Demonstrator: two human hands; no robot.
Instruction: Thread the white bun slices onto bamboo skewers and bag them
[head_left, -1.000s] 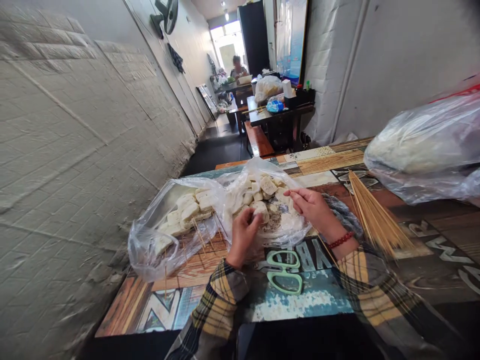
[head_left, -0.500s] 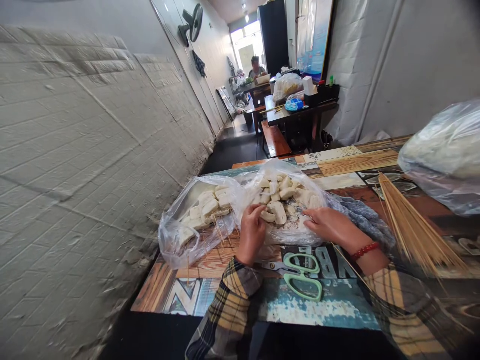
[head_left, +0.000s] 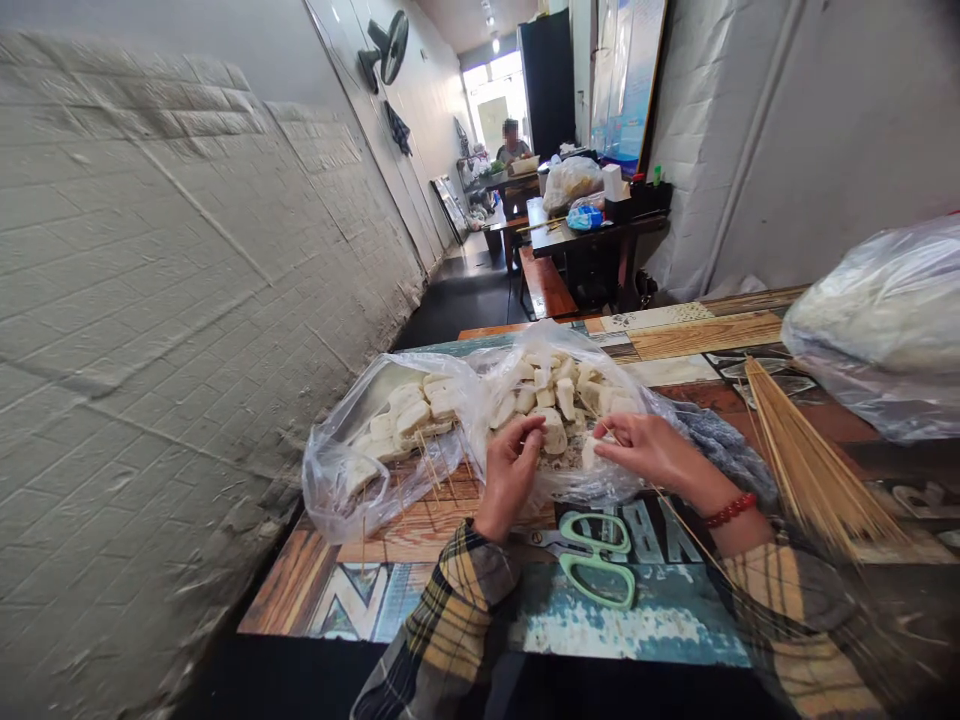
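My left hand (head_left: 510, 470) is curled, its fingertips pinching a pale tofu piece (head_left: 553, 432) at the near edge of an open plastic bag of tofu pieces (head_left: 559, 395). My right hand (head_left: 649, 450) is closed on another small white piece (head_left: 590, 452) and on a thin bamboo skewer that runs back under my wrist. Both hands hover over the bag's front lip, close together. To the left, a metal tray in a plastic bag (head_left: 379, 435) holds skewered tofu pieces with sticks pointing toward me.
Green-handled scissors (head_left: 592, 560) lie on the patterned table (head_left: 660, 610) just below my hands. A fan of bamboo skewers (head_left: 806, 465) lies at right, beside a large filled plastic bag (head_left: 885, 320). A tiled wall runs along the left. A person sits at a distant table (head_left: 514, 140).
My left hand has shifted from the bag's front edge up onto a tofu piece. My right hand has drawn in toward it with a small piece. The camera view steadied.
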